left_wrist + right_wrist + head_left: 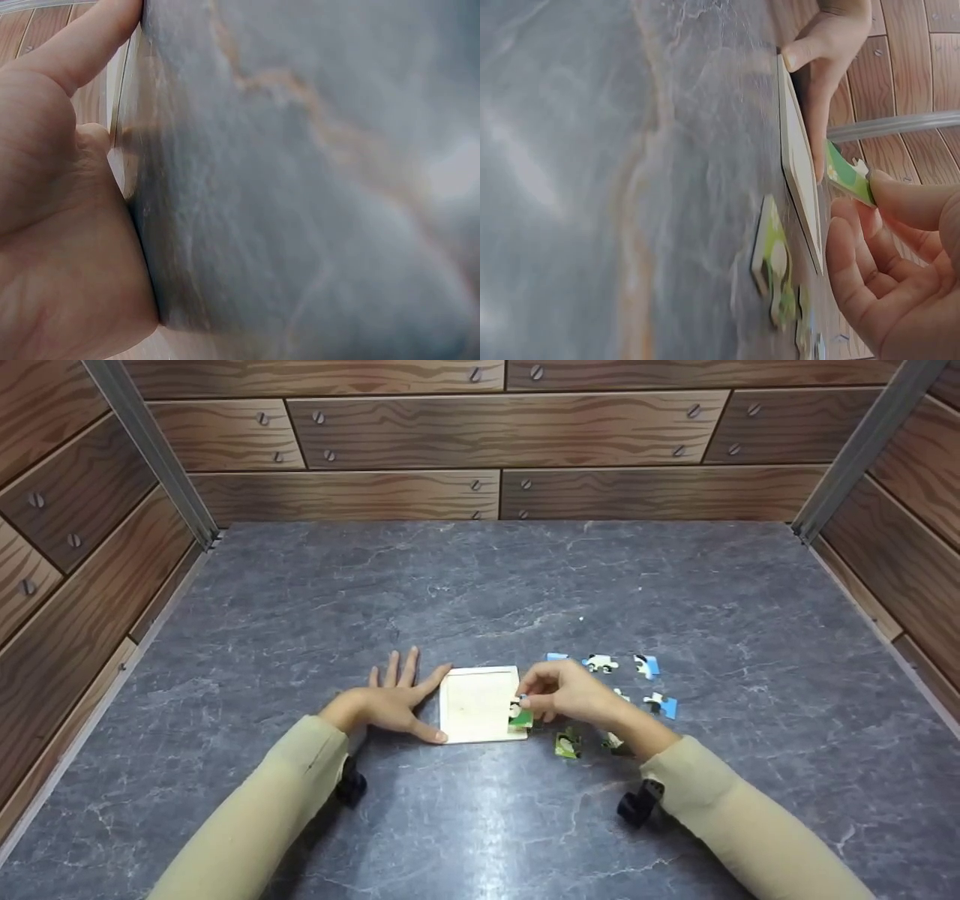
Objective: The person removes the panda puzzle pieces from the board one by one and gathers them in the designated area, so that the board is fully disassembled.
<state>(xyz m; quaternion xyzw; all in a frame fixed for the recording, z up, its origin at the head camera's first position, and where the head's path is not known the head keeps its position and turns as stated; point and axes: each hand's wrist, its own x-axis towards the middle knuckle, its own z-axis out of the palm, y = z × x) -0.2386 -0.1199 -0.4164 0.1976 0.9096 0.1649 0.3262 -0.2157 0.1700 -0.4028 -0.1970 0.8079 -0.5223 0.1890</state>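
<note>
A shallow pale wooden puzzle tray (474, 701) lies on the dark marbled table. My left hand (394, 705) rests spread at the tray's left side, thumb and forefinger touching its edge. Between thumb and fingers, my right hand (574, 694) pinches a green and white puzzle piece (519, 714) over the tray's right edge. In the right wrist view the held puzzle piece (849, 174) is raised above the tray (799, 161). The left wrist view shows my left palm (60, 225) against the tabletop; its fingertips are mostly hidden there.
Loose puzzle pieces lie right of the tray: a green one (568, 744), a white one (601, 663), and blue ones (646, 665) farther out. Some are partly covered by my right hand and forearm. Wood-patterned panels (495, 431) wall the table's back and sides.
</note>
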